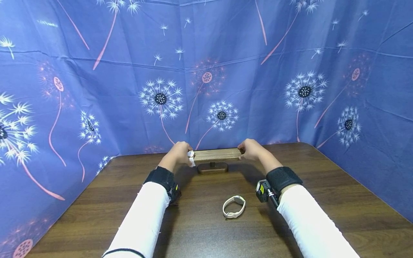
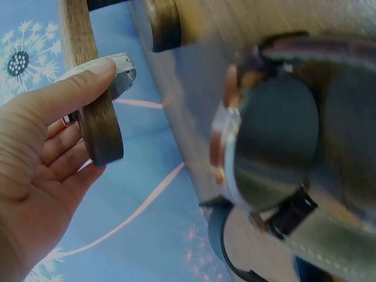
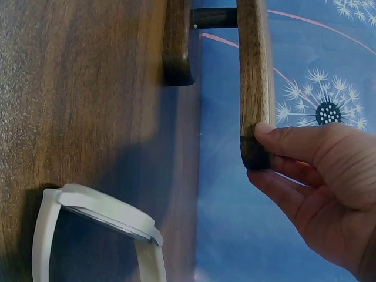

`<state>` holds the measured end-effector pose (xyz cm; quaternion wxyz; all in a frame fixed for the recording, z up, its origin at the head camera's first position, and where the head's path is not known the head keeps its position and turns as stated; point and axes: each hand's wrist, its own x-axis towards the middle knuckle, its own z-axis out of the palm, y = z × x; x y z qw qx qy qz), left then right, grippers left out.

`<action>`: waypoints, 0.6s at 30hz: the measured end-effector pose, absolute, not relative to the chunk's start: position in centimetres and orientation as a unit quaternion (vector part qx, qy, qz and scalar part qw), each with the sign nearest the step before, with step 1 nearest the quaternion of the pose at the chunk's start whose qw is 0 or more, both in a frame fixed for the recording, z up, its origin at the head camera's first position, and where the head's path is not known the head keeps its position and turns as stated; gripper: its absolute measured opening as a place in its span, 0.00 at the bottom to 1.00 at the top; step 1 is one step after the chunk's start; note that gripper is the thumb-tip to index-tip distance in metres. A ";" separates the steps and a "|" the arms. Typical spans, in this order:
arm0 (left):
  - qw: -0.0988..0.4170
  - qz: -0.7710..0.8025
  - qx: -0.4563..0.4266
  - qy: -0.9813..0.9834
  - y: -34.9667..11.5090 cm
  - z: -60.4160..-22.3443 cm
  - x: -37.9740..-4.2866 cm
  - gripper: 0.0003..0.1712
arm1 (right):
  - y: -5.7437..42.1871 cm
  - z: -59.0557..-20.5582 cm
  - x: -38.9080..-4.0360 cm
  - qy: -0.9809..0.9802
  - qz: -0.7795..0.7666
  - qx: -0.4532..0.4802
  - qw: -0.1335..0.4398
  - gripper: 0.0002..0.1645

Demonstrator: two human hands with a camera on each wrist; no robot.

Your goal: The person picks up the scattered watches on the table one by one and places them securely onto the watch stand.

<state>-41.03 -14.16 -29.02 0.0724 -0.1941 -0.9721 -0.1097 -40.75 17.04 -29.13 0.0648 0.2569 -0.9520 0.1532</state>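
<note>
A wooden watch stand with a horizontal bar on a short post over an oval dark base is at the table's far side. My left hand grips the bar's left end, thumb in front and fingers behind. A white-strapped watch is looped round the bar there, under my left thumb. At the other end, my right hand pinches the dark tip of the bar between thumb and fingers, as the right wrist view shows.
A cream watch with its strap closed in a loop lies on the wooden table between my forearms. Another watch with an olive stitched strap looms blurred in the left wrist view. Behind the table hangs a blue dandelion-print cloth.
</note>
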 end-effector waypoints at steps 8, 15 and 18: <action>0.068 -0.124 -0.195 -0.970 -12.3 -29.0 -41.0 0.37 | 17.0 -29.0 -40.5 -0.949 0.148 0.271 0.062 0.18; 0.068 -0.122 -0.204 -0.969 -11.0 -29.0 -41.1 0.35 | 16.9 -28.8 -40.3 -0.953 0.153 0.254 0.054 0.09; 0.067 -0.125 -0.210 -0.967 -10.6 -29.0 -41.1 0.32 | 17.0 -28.8 -40.3 -0.955 0.152 0.248 0.047 0.11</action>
